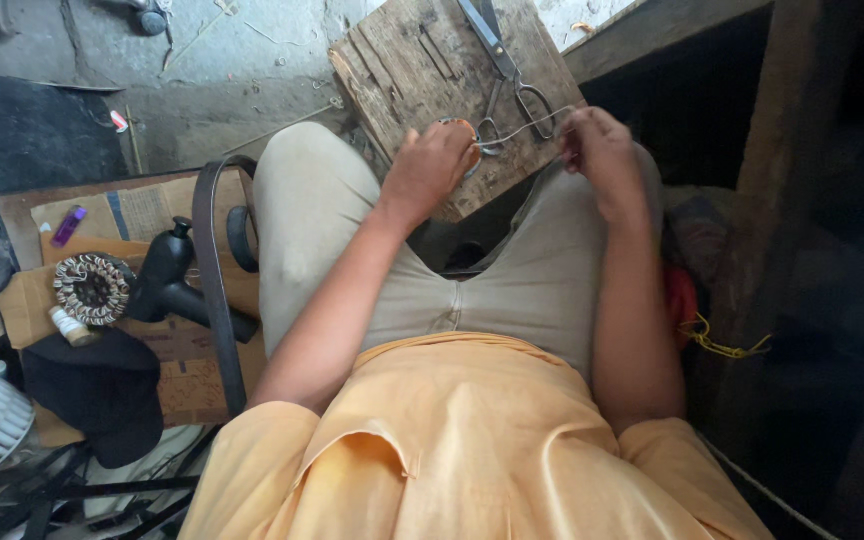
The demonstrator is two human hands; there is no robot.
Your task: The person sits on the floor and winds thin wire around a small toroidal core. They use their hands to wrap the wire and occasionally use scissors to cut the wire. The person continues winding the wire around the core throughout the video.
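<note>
Step in hand: a length of thin pale wire (524,128) is stretched between the two hands over a weathered grey wooden board (422,70) that rests across the person's knees; judging by this, the wire is being pulled taut off a small round copper-coloured coil (460,128).
Left hand (430,170): fingers clenched around the small coil, pressing it to the board's near edge.
Right hand (600,150): fingers pinched shut on the other end of the wire, held just off the board's right edge.
Where the wire is: in the air between the hands, crossing the loop handles of the steel scissors (507,70) lying on the board.
Next move calls for: even tension, and care that the wire does not snag on the scissor handles, by my reading.
Edges: the board's splintered near edge lies under the left hand; a dark wooden post (772,200) stands close on the right.
Open room: tight on the right by the post; on the left a black hot-air gun (167,275) and a wound stator ring (92,290) lie on cardboard (142,215), well apart from the hands.
</note>
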